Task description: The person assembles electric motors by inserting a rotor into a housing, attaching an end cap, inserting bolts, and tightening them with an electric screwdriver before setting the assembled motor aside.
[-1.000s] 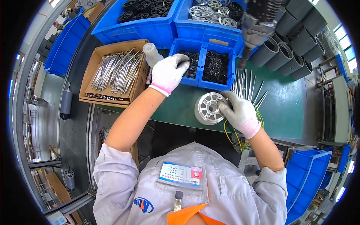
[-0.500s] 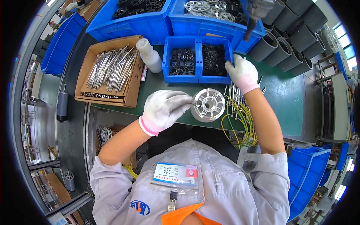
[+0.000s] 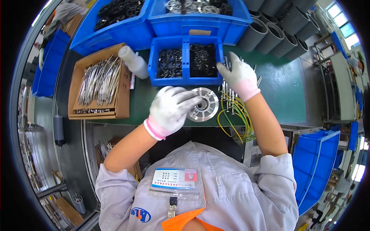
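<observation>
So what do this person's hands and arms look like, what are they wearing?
Both the left hand and the right hand wear white knit gloves with pink cuffs. The forearms are bare; light grey short sleeves cover the upper arms.

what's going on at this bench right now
A person in white gloves works at a green bench. The left hand rests on a round slotted metal disc near the bench's front edge. The right hand reaches to upright metal pins beside a small blue bin of black parts.
</observation>
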Available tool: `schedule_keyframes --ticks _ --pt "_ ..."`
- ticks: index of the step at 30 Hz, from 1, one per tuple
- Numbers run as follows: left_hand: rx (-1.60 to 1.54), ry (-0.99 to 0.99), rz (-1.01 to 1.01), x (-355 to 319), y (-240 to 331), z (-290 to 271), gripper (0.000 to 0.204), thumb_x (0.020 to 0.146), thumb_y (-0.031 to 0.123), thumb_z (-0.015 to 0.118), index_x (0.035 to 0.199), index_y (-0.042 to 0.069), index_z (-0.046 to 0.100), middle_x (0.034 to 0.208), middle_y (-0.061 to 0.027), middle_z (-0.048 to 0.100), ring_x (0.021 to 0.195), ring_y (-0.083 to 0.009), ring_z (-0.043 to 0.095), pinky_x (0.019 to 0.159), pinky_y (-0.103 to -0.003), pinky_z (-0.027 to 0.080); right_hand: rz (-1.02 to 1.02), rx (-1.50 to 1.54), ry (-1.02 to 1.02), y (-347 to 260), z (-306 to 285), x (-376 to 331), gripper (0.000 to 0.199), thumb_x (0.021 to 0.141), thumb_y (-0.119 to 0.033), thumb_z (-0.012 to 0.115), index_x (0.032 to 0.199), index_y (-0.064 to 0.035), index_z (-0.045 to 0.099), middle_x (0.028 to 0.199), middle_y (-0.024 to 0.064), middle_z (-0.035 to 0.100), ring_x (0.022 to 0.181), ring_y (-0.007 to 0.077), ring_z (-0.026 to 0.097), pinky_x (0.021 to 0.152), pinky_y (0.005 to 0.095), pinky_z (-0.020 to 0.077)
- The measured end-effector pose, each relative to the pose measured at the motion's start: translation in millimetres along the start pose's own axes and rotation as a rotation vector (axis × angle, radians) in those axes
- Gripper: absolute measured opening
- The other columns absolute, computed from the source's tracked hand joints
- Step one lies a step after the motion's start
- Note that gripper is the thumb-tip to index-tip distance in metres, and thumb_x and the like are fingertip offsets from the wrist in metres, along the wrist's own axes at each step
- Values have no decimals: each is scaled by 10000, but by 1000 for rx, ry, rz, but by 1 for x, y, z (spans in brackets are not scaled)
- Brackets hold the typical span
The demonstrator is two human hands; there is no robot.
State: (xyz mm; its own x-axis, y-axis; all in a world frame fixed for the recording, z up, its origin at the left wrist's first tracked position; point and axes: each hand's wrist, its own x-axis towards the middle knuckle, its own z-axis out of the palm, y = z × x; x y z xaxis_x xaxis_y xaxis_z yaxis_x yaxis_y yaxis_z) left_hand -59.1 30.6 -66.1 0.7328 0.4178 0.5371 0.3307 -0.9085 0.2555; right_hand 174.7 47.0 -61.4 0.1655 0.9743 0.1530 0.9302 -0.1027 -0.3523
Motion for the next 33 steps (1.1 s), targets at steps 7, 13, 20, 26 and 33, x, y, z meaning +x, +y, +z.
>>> schedule_keyframes --ticks 7,13,20,26,33 --pt "-59 -159 -169 1 16 21 717 648 448 696 1239 73 541 1344 -292 385 1187 -450 425 999 -493 338 76 56 148 56 -67 -97 342 789 -299 646 1035 -62 621 755 154 652 710 313 647 663 390 513" --pt "-193 -36 -199 -18 11 39 799 804 529 593 1337 -26 380 1360 -277 372 1222 -427 416 1017 -455 348 594 -382 494 181 -162 -184 271 833 -306 571 992 -104 656 815 158 667 761 316 656 697 390 528" --pt "-355 -46 -301 -16 9 40 936 759 534 637 1372 -78 281 1375 -256 370 1232 -374 430 1029 -414 351 1356 -392 199 376 -226 -375 434 755 -364 592 906 41 627 943 251 642 888 367 628 809 409 485" --pt "-624 7 -527 -25 19 38 983 709 505 693 1383 -68 266 1359 -233 379 1235 -333 432 1027 -404 355 1288 91 -190 388 -152 -354 404 833 -413 567 887 -23 661 822 138 671 706 289 639 629 461 505" --pt "-295 18 -376 -2 26 43 1009 579 384 814 1362 1 306 1345 -230 371 1196 -364 453 1011 -412 382 1198 553 101 408 -128 -317 303 889 -320 509 964 -41 600 812 89 643 605 200 583 518 336 450"
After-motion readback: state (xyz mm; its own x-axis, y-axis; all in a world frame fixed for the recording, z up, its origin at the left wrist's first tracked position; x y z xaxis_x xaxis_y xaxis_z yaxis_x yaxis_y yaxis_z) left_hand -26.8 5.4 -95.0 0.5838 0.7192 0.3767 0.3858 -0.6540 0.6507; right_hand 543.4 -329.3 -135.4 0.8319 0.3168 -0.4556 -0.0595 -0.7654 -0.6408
